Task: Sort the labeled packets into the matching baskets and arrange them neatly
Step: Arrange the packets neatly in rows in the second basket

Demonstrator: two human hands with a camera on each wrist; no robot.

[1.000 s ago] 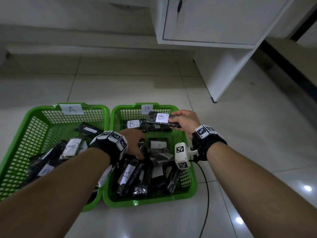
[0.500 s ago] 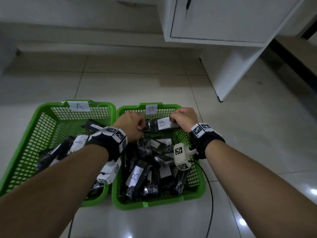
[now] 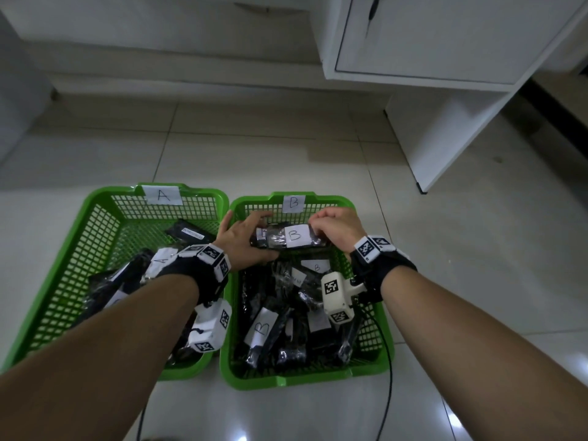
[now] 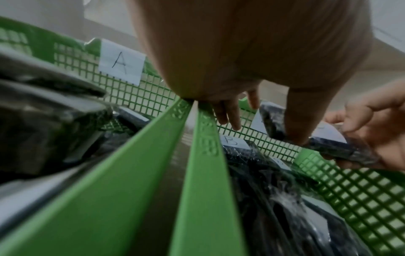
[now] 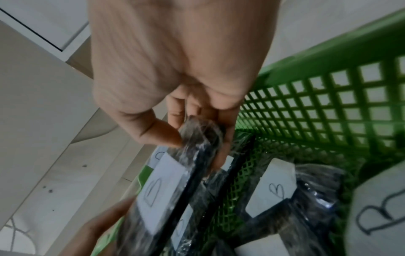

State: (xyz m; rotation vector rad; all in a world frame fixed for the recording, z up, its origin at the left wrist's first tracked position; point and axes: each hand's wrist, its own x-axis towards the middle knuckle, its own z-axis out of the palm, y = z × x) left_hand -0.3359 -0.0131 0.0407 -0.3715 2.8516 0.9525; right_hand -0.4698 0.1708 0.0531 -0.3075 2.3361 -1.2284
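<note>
Head view: black packet (image 3: 288, 238) — white B label — clear-wrapped.

second label on the held packets (image 3: 288, 239) half covered by the left hand (image 3: 245, 241), letter unreadable. right hand (image 3: 337, 230) fingertips tucked behind the bundle's end. basket a (image 3: 95, 218) packets mostly under the left forearm. small print on the far packet's strip (image 3: 192, 233) too tiny to read. right wrist view smeared; lower left of basket b (image 5: 324, 97) lost in blur.
</note>
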